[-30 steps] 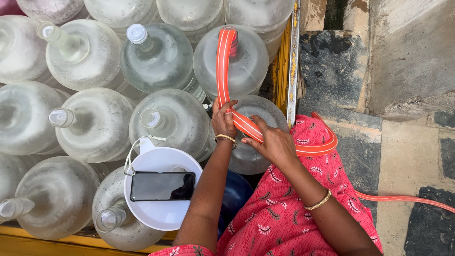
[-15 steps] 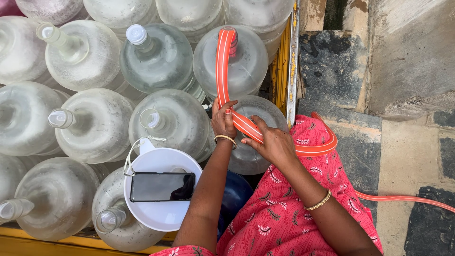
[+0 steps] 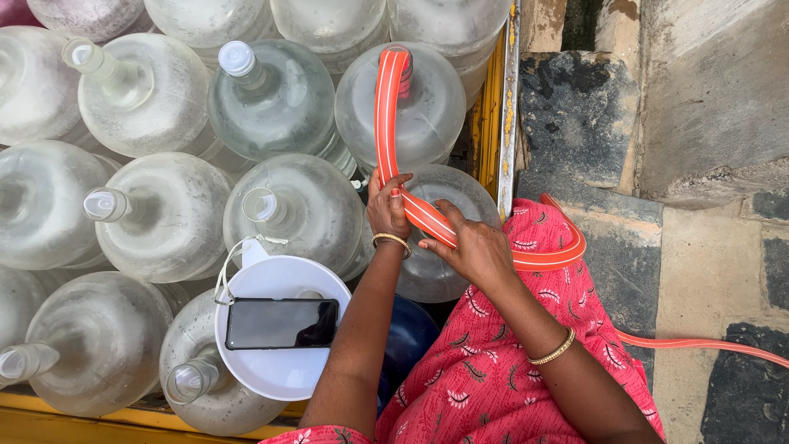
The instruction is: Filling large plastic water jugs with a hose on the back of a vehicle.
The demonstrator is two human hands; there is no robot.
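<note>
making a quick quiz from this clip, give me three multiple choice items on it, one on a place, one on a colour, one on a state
1. Where does the black phone lie?
A. on the white funnel
B. on the stone pavement
C. in the person's lap

2. What colour is the hose?
A. plain green
B. orange with white stripes
C. black

3. How do the hands meet the hose?
A. only the left hand grips it
B. neither touches it
C. the left hand and the right hand both grip it

Key:
1 A, the phone rests across the funnel's bowl among the water jugs.
2 B, orange bands with pale lines run along it.
3 C, fingers of both hands close round the hose.
</note>
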